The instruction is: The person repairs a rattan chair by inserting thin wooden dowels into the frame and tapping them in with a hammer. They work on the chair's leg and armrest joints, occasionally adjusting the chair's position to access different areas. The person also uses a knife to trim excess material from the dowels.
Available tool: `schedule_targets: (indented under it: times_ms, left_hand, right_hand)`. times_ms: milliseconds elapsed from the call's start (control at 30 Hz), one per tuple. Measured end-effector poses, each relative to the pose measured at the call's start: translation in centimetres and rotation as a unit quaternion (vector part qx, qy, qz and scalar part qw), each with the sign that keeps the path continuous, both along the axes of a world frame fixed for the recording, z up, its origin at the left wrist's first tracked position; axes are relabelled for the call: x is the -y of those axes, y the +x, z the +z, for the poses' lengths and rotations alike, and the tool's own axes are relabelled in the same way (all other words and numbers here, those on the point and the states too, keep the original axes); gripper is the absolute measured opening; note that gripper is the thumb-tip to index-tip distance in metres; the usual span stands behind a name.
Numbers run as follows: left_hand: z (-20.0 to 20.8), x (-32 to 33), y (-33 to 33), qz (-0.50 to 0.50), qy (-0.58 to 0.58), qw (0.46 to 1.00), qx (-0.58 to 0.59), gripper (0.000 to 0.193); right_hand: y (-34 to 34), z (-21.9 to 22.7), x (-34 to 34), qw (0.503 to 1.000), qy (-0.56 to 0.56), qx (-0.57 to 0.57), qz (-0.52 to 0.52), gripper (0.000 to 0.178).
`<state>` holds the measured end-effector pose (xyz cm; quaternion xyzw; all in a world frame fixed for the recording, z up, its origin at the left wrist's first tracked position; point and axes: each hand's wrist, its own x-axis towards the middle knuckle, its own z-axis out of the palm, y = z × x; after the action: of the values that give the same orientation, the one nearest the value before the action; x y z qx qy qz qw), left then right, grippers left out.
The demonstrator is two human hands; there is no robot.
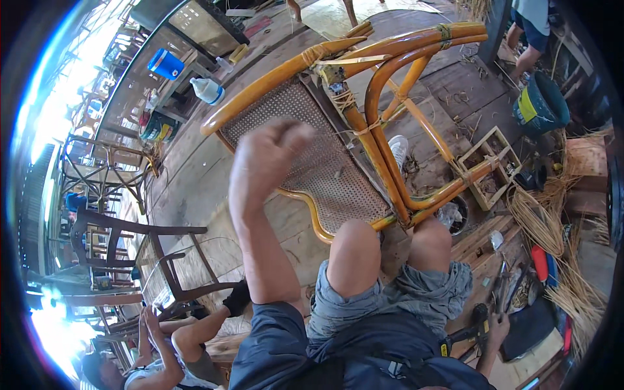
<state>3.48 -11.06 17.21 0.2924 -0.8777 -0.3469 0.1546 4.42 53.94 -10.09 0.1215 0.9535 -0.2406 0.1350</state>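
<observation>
A rattan chair with glossy orange-brown poles lies tipped over in front of my knees. Its woven cane panel faces up toward me. Over that panel is my left hand, a little blurred, its fingers curled in; whether they hold anything is hidden. My right hand is low at the right among tools, fingers closed on something I cannot make out. Just beside it lies a black and yellow tool. A pale strip crosses the chair's bound corner joint.
Bundles of rattan strands lie at the right near a small wooden frame and a dark green bucket. A dark chair stands at left; a seated person is below it. Another person's arm reaches in at upper right.
</observation>
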Motion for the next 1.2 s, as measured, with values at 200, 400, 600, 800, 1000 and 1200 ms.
schedule_targets:
  times_ms: [200, 400, 600, 800, 1000, 1200]
  left_hand:
    - [0.9, 3.4, -6.0, -0.118, -0.164, 0.964, -0.172, 0.038]
    - [-2.4, 4.8, -7.8, -0.178, -0.264, 0.927, -0.198, 0.045]
    - [-3.5, 4.7, -8.3, -0.17, -0.259, 0.923, -0.227, 0.045]
    - [-4.4, 5.1, -8.3, -0.175, -0.254, 0.918, -0.25, 0.042]
    - [-4.9, 4.9, -8.4, -0.183, -0.258, 0.915, -0.251, 0.037]
    - [-5.5, 5.1, -8.1, -0.173, -0.241, 0.915, -0.273, 0.036]
  right_hand:
    - [-4.1, 7.5, 11.4, 0.964, -0.231, -0.127, 0.022, 0.025]
    - [-9.6, 13.9, 24.7, 0.92, -0.387, 0.032, 0.042, 0.02]
    - [-17.8, 23.5, 35.7, 0.872, -0.334, -0.131, 0.332, 0.022]
    - [-20.4, 26.2, 43.6, 0.812, -0.274, -0.257, 0.447, 0.03]
    - [-22.4, 27.7, 45.0, 0.769, -0.141, -0.311, 0.54, 0.042]
    - [-20.5, 29.8, 45.6, 0.792, -0.097, -0.22, 0.561, 0.036]
